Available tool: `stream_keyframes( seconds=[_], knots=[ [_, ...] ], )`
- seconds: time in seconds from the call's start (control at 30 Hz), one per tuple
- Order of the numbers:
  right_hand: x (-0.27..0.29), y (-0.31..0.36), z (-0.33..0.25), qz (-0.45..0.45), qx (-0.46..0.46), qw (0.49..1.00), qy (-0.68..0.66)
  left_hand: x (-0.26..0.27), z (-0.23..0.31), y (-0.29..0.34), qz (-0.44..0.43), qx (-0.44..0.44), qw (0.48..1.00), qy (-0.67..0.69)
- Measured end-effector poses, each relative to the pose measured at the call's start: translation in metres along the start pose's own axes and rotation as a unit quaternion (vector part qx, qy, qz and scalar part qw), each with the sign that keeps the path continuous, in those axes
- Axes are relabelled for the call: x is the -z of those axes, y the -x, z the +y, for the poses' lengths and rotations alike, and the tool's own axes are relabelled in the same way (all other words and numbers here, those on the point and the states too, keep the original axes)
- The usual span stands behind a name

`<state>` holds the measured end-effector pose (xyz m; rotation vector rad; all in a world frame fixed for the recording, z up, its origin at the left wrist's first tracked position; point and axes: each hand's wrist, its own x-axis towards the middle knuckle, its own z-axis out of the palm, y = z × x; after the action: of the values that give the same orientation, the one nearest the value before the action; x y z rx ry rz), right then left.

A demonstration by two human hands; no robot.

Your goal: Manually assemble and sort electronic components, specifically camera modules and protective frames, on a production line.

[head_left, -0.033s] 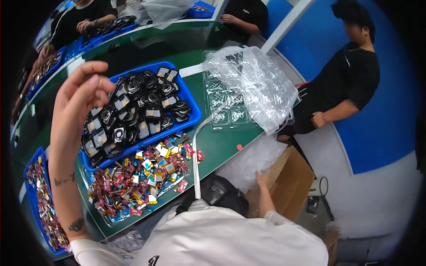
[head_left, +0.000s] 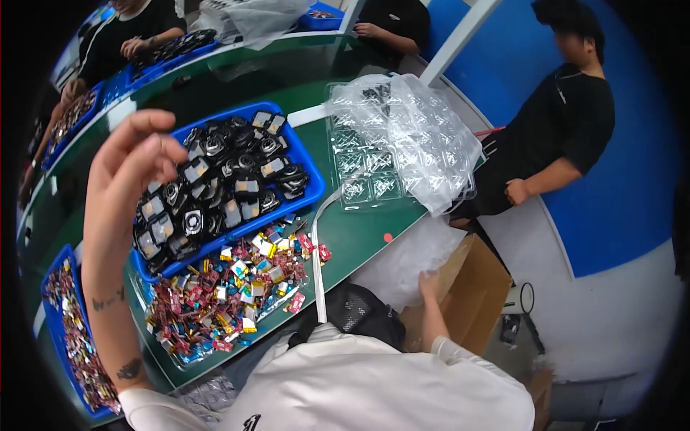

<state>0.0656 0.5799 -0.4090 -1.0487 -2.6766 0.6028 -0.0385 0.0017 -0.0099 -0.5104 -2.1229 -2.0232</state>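
My left hand (head_left: 136, 154) is raised above the near-left part of a blue tray (head_left: 313, 188) full of small black and silver parts. Its fingers are loosely bent and apart, and nothing shows between them. My forearm runs down along the left of the picture. Low at the table's edge, my right hand (head_left: 430, 284) reaches down and grips a crumpled clear plastic bag (head_left: 406, 258) at the mouth of an open cardboard box (head_left: 483, 281). Between my arms lies a heap of small red, yellow and blue parts (head_left: 237, 291) on a clear tray.
A stack of clear blister trays in a plastic bag (head_left: 402, 136) lies on the green table (head_left: 359, 233). Another blue tray (head_left: 52, 305) of coloured parts sits at the far left. A person in black (head_left: 568, 122) sits to the right; others work across the table (head_left: 136, 36).
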Motion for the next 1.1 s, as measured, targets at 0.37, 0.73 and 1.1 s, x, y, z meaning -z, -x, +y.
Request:
stream_keyframes(
  seconds=[0.37,0.73,1.1],
  knots=[
    [0.16,-0.074,-0.238,0.2,0.117,0.904,-0.36,-0.015,0.013,0.024,-0.036,-0.026,0.99,-0.132],
    [0.33,-0.041,-0.305,-0.077,0.434,0.77,-0.461,0.005,0.036,0.038,0.018,-0.079,0.98,-0.184],
    [0.484,-0.103,-0.219,0.713,0.29,0.518,-0.373,-0.004,0.032,0.036,-0.153,-0.122,0.935,-0.296]
  ],
)
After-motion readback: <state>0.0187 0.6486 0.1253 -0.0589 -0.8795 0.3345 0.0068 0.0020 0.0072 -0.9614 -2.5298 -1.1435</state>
